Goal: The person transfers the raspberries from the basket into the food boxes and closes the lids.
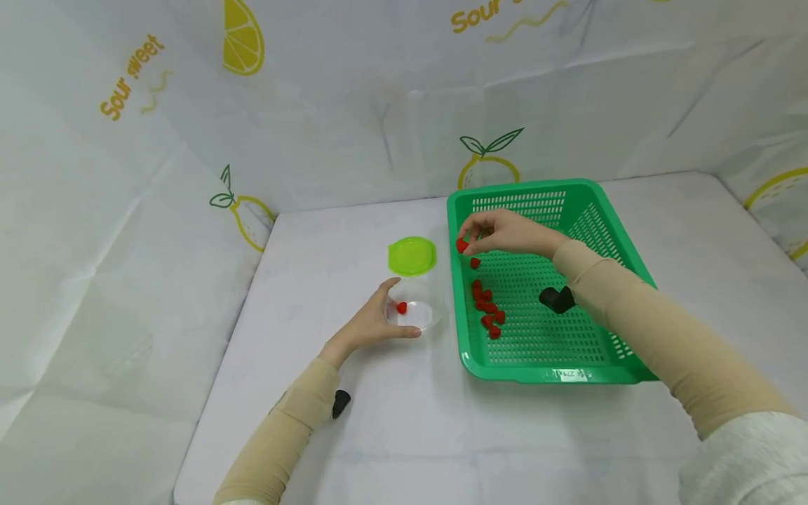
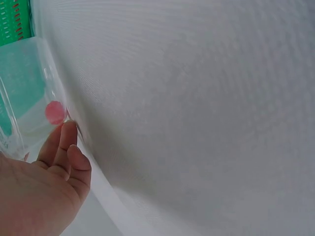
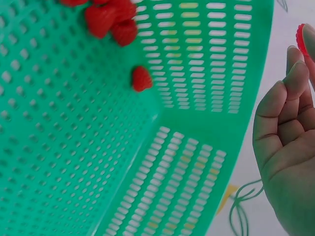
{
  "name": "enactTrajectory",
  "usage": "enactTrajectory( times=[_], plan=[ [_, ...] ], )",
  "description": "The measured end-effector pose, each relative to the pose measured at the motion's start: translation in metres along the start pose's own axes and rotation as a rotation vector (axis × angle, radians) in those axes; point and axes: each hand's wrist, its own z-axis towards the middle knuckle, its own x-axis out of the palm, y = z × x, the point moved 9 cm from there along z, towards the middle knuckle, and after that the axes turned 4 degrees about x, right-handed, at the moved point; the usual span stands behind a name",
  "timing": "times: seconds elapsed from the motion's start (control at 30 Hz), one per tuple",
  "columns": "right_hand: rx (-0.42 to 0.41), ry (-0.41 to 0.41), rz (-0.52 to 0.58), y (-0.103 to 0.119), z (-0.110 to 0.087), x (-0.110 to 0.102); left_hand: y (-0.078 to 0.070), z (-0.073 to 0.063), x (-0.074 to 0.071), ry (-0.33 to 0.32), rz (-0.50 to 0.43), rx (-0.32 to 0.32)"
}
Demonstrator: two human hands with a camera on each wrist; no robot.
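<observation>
My right hand pinches a red raspberry between thumb and fingertips, over the left rim of the green basket. The right wrist view shows part of that berry at the edge. Several more raspberries lie along the left side of the basket floor, with one apart from the cluster. On the table, my left hand holds a clear plastic container, thumb and fingers spread around its side. One raspberry lies inside; in the left wrist view it appears pink through the wall.
A lime-green lid lies flat just behind the clear container. The basket's perforated walls rise to the right of the container. Behind the table hangs a white cloth printed with lemons.
</observation>
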Motion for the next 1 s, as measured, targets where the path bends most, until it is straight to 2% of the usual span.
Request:
enactTrajectory(
  times=[0.2, 0.5, 0.63, 0.8, 1.0],
  plan=[
    [-0.04, 0.03, 0.004, 0.023, 0.013, 0.014, 0.0, 0.004, 0.0, -0.002, -0.012, -0.001],
    [-0.132, 0.133, 0.024, 0.047, 0.028, 0.052, 0.0, 0.006, 0.006, 0.014, -0.026, 0.003],
    [-0.136, 0.158, -0.014, 0.052, 0.034, 0.065, -0.001, 0.004, 0.005, 0.007, -0.024, 0.0],
    [-0.143, 0.18, -0.111, 0.054, 0.042, 0.077, -0.001, 0.001, 0.002, 0.008, -0.029, 0.004],
    [-0.132, 0.23, -0.23, 0.056, 0.041, 0.09, -0.003, 0.0, 0.003, 0.012, -0.037, 0.0]
  ],
)
